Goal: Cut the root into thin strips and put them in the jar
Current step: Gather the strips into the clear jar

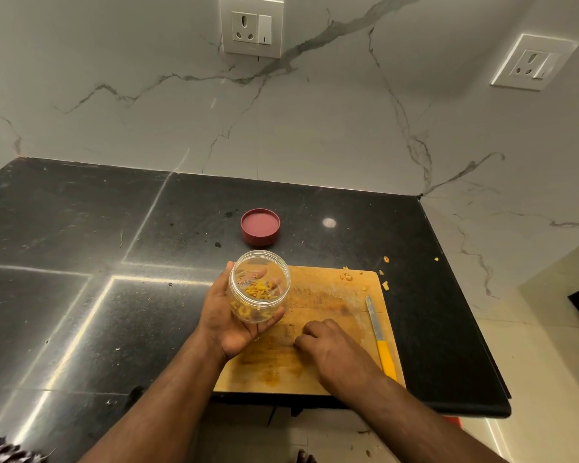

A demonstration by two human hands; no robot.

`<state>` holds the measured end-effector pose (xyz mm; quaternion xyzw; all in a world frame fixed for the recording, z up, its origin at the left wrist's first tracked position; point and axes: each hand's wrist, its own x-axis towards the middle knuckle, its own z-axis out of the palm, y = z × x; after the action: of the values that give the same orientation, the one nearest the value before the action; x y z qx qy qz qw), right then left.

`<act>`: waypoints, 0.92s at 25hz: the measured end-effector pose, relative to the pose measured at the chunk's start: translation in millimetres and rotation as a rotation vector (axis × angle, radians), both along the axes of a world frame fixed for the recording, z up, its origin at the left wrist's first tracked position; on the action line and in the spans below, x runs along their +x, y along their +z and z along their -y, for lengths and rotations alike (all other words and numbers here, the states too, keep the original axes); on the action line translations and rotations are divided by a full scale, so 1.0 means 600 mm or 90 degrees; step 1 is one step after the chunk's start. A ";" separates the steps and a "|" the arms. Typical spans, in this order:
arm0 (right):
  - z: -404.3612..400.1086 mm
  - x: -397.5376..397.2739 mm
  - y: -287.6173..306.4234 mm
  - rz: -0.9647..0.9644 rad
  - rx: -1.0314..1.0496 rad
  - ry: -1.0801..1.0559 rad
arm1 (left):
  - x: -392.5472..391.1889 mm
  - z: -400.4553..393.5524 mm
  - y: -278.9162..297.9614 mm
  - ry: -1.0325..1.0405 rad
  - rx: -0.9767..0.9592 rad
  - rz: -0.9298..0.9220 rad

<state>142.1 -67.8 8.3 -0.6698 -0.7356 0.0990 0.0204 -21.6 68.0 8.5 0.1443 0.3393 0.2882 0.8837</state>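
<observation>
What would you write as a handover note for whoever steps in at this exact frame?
Left hand holds the open jar, tilted, with yellow strips inside.
Right hand rests on the cutting board, fingers curled down; whether they pinch anything cannot be told.
Knife lies on the board's right edge. Red lid sits behind on the counter.
Done: most strips jarred.
Left: gather scraps if wanted, close jar.

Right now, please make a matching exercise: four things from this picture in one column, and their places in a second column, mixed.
Things:
1. jar
2. lid
3. knife
4. right hand

Places:
A. lying along the right side of the cutting board
B. held in the left hand
C. on the black counter behind the board
D. fingers down on the middle of the board

Pairs: 1-B, 2-C, 3-A, 4-D
</observation>
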 end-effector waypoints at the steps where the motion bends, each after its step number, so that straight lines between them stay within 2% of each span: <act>1: -0.004 -0.001 0.002 0.005 0.001 -0.001 | 0.000 0.001 0.000 -0.002 -0.001 0.000; 6: -0.021 -0.006 0.004 0.041 -0.013 0.016 | 0.001 0.003 0.000 -0.008 -0.005 0.005; 9: -0.030 0.001 -0.003 -0.031 -0.015 -0.066 | -0.002 0.005 0.004 -0.011 -0.003 0.000; 11: -0.042 0.018 0.005 -0.204 -0.032 -0.247 | -0.006 0.007 0.007 -0.012 0.002 -0.007; 14: -0.049 0.037 0.046 -0.654 -0.123 -0.518 | -0.011 0.009 0.010 -0.015 0.008 -0.021; 15: -0.049 0.039 0.067 -0.740 -0.126 -0.556 | -0.011 0.009 0.010 -0.017 0.007 -0.026; 17: -0.053 0.037 0.120 -0.811 -0.089 -0.536 | -0.010 0.009 0.009 -0.024 0.005 -0.030; 19: -0.060 0.029 0.175 -0.818 -0.034 -0.436 | -0.005 0.011 0.007 -0.037 0.008 -0.034; 20: -0.064 0.020 0.200 -0.779 -0.007 -0.368 | -0.001 0.013 0.007 -0.042 0.010 -0.038; 21: -0.068 0.007 0.220 -0.697 0.017 -0.297 | 0.003 0.015 0.007 -0.046 0.013 -0.041; 23: -0.080 -0.023 0.231 -0.451 0.034 -0.166 | 0.010 0.018 0.008 -0.050 0.019 -0.038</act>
<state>128.5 -19.8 146.7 -0.6813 -0.5937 0.3019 0.3037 -15.4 57.0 13.5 0.1794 0.3548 0.2542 0.8817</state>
